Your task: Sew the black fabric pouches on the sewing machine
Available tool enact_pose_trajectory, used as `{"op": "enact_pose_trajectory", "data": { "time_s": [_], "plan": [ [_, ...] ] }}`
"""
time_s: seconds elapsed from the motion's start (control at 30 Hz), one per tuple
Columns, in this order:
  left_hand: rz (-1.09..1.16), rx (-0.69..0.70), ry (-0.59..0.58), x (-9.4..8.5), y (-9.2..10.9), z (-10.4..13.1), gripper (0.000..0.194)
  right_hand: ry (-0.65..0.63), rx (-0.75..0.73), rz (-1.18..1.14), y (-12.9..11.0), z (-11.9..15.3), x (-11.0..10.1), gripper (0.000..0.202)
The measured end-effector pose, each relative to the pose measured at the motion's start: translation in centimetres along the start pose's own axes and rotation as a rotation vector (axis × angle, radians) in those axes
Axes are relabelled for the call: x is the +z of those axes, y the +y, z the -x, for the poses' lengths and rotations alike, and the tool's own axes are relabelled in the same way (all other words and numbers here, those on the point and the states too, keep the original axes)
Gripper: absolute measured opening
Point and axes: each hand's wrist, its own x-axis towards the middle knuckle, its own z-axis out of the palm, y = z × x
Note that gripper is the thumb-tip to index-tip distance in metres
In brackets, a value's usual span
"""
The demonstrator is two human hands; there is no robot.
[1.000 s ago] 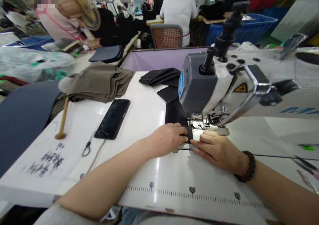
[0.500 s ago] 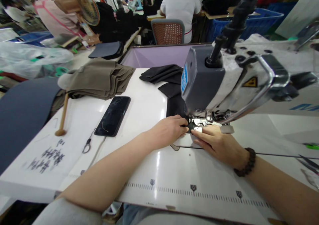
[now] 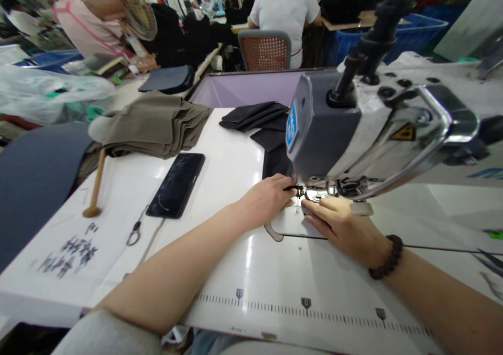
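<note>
Black cloth (image 3: 275,161) lies on the machine bed, running under the head of a sewing machine (image 3: 322,129). Its near edge reaches the presser foot (image 3: 301,191). My left hand (image 3: 269,200) grips this edge just left of the foot, fingers above and thumb below. My right hand (image 3: 343,221), with a dark beaded bracelet on the wrist, rests on the bed right of the needle. Its fingers are stretched out, the tips close to the foot, holding nothing I can see. Folded black pieces (image 3: 255,116) sit behind, joined to or touching the cloth; I cannot tell which.
Left on the table are a phone (image 3: 176,184), a stack of brown-grey cloth (image 3: 153,127) and a wooden-handled tool (image 3: 96,187). Dark scissors or snips (image 3: 491,260) lie at the far right. Co-workers sit beyond, one by a chair (image 3: 265,50).
The black cloth has moved away from me under the foot, baring white bed in front of the needle. My left hand has shifted slightly left and away from me; the right barely moves.
</note>
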Motion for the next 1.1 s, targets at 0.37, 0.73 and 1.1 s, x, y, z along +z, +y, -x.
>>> {"op": "enact_pose_trajectory", "data": {
  "time_s": [0.37,0.73,1.1],
  "plan": [
    [0.012,-0.003,-0.020,-0.14,-0.12,-0.14,0.011,0.016,-0.002,0.010,-0.05,0.01,-0.05,0.032],
    [0.052,0.007,-0.044,-0.11,0.07,0.20,0.016,0.025,-0.040,-0.011,0.37,0.02,-0.03,0.032],
    [0.031,0.016,-0.044,0.11,-0.19,0.04,0.015,0.028,-0.021,-0.008,0.24,0.03,0.16,0.033]
  ]
}}
